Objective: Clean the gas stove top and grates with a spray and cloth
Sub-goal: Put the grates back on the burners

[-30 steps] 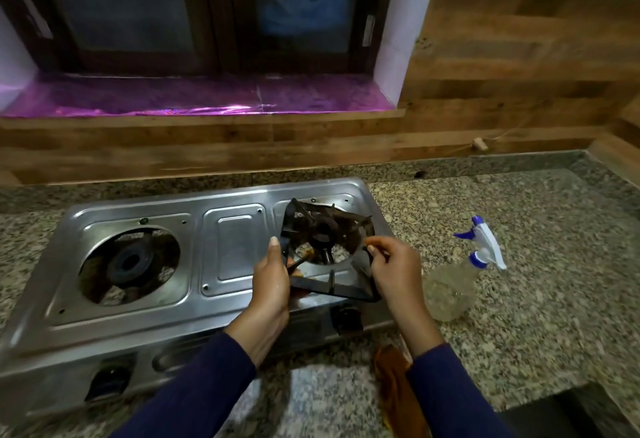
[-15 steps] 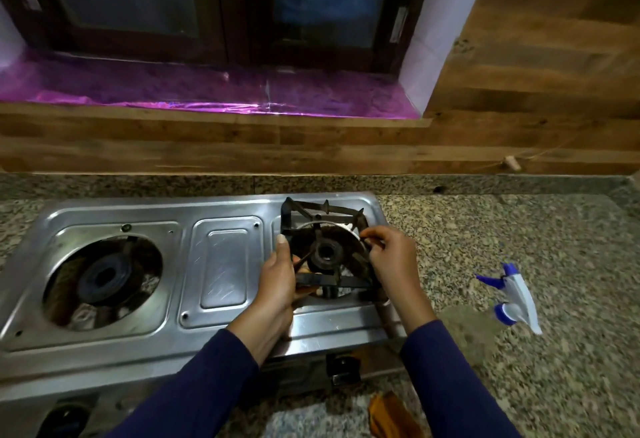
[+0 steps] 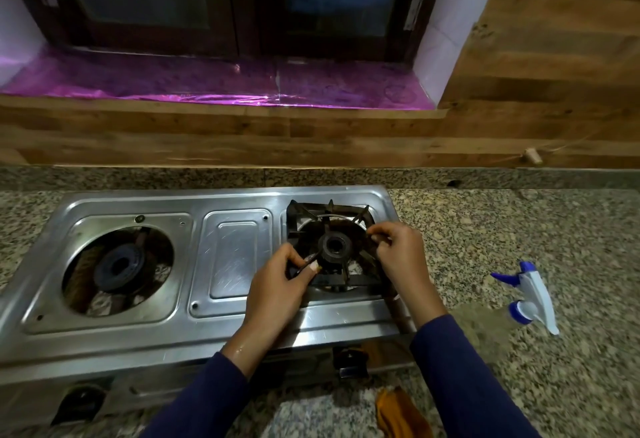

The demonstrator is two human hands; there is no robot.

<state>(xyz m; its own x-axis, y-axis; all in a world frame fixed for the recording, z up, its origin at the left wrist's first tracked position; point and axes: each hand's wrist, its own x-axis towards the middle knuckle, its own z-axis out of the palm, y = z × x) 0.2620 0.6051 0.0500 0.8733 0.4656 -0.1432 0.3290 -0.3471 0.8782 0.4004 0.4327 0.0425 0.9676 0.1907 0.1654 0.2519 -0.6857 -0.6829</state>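
Observation:
A steel two-burner gas stove [image 3: 228, 254] stands on the granite counter. A black square grate [image 3: 313, 210] lies flat over the right burner [image 3: 335, 246]. My left hand [image 3: 277, 290] pinches a prong on the grate's left side. My right hand [image 3: 398, 247] pinches a prong on its right side. The left burner [image 3: 119, 266] is bare, with no grate on it. A clear spray bottle with a white and blue head [image 3: 528, 295] lies on the counter to the right of the stove. An orange cloth [image 3: 398, 410] lies at the front, between my sleeves.
Black knobs [image 3: 349, 363] sit on the stove's front face. A wood-panelled wall and a window sill with pink foil [image 3: 207, 84] rise behind the counter. Speckled granite [image 3: 519, 229] stretches to the right of the stove.
Both hands carried the tilted grate back from the stove's front edge and lowered it flat over the right burner. The view shifted so the stove sits lower and closer.

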